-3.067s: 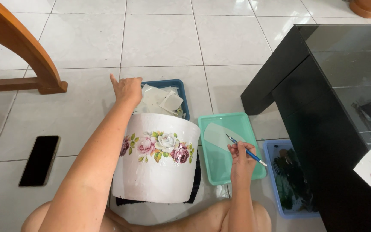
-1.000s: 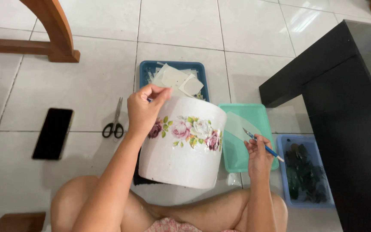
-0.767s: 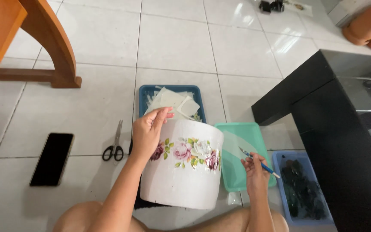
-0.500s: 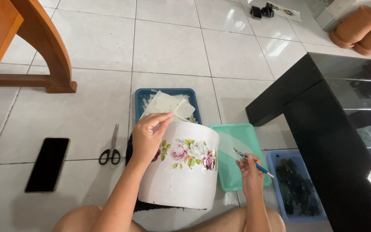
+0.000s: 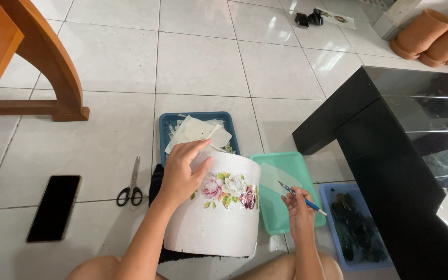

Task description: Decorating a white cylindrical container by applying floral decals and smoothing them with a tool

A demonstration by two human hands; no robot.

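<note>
The person sits on the tiled floor with a white pot tipped on its side across the lap, its band of pink and white roses facing up. The left hand lies spread over the pot's upper edge, palm and fingers pressing on the curved wall rather than closing around anything. The right hand is pinched on a thin blue-handled brush, its tip held over the green tray, which lies just beside the pot.

The pot rests on a round side and only the flat left hand steadies it, so it could roll toward the green tray or off the lap if that pressure eases. It looks like a hard, brittle thing, and the tile beneath would likely chip it. If the rose band is freshly stuck or wet, which the picture does not show, the left thumb lying right beside it could smudge or wrinkle it. The brush, held by its far end, could drip or drag across the white wall. The scissors and the black phone lie well apart on the left, so a rolling pot would probably miss them, while the blue tray of paper scraps sits just beyond the pot's rim.
</note>
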